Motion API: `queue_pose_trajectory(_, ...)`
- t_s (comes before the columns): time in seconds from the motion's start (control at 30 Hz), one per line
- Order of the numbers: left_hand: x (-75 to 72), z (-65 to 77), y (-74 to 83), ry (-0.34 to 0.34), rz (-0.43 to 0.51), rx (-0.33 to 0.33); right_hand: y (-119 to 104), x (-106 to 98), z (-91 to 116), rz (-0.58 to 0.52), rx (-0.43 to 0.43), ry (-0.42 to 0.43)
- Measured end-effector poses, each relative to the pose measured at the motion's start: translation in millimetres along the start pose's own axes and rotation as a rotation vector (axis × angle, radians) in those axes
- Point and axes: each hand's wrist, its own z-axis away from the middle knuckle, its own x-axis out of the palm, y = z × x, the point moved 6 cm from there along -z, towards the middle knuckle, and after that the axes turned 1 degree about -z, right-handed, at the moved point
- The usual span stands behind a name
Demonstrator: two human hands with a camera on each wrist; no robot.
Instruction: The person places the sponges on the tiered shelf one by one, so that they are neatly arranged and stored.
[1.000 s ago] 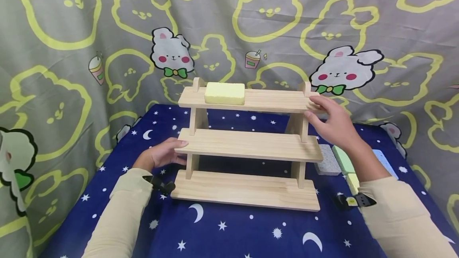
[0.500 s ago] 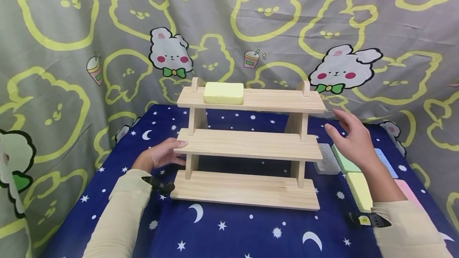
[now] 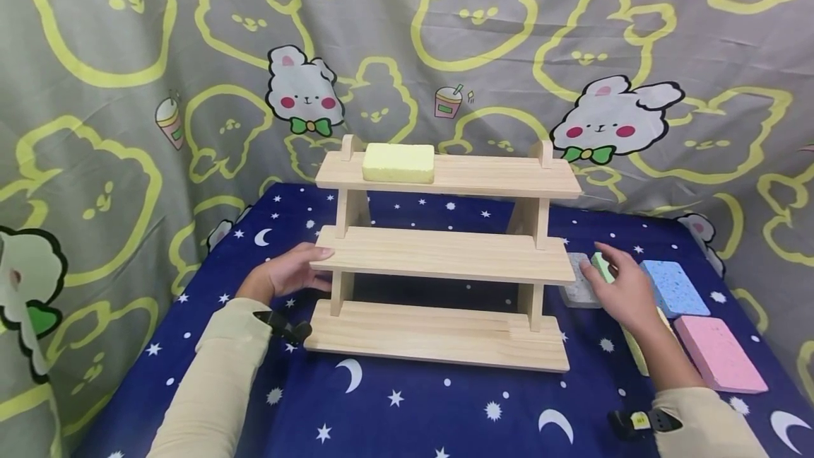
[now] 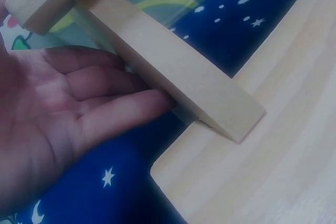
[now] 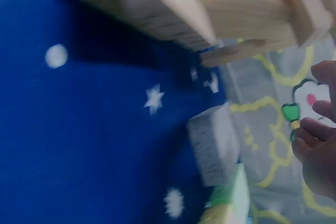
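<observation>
A three-tier wooden shelf (image 3: 445, 253) stands on the table. My left hand (image 3: 289, 274) holds the left end of its middle tier, thumb on top. In the left wrist view, fingers of that hand (image 4: 94, 93) rest against an upright (image 4: 173, 61). A yellow sponge (image 3: 398, 163) lies on the left part of the top tier. To the shelf's right, my right hand (image 3: 626, 292) hovers with parted fingers over a green sponge (image 3: 603, 267), partly hiding it. A grey sponge (image 3: 580, 281) lies beside that one, close to the shelf.
Farther right lie a blue sponge (image 3: 675, 288) and a pink sponge (image 3: 718, 353). A second yellow sponge (image 3: 636, 352) is partly covered by my right forearm. A dark blue cloth (image 3: 407, 415) with stars and moons covers the table; a patterned curtain (image 3: 407, 41) hangs behind.
My right hand has left the right end of the top tier and moved right and down to the sponges. My left hand stays on the middle tier.
</observation>
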Motion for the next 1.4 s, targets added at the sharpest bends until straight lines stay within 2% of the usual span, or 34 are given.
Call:
queue_pose_trajectory(0.17,-1.1,-0.4,-1.4,0.007,-0.002,-0.001,21,16,5,0.042,0.058,0.009)
queue_pose_trajectory(0.3,-1.4,-1.0,-2.5,0.011,-0.013,-0.006,35,27,10,0.073,0.142,-0.004)
queue_pose_trajectory(0.47,-1.0,-1.3,-2.7,0.011,-0.024,-0.009,45,37,14,0.072,0.198,-0.034)
queue_pose_trajectory(0.6,-1.2,-1.9,-3.6,0.014,-0.028,-0.015,48,44,14,0.083,0.211,-0.062)
queue_pose_trajectory(0.97,-1.3,-1.5,-3.3,0.021,-0.045,-0.023,44,51,10,0.167,0.124,-0.069)
queue_pose_trajectory(1.4,-0.6,-0.5,-3.5,0.014,-0.022,-0.016,39,50,10,0.249,0.077,-0.018)
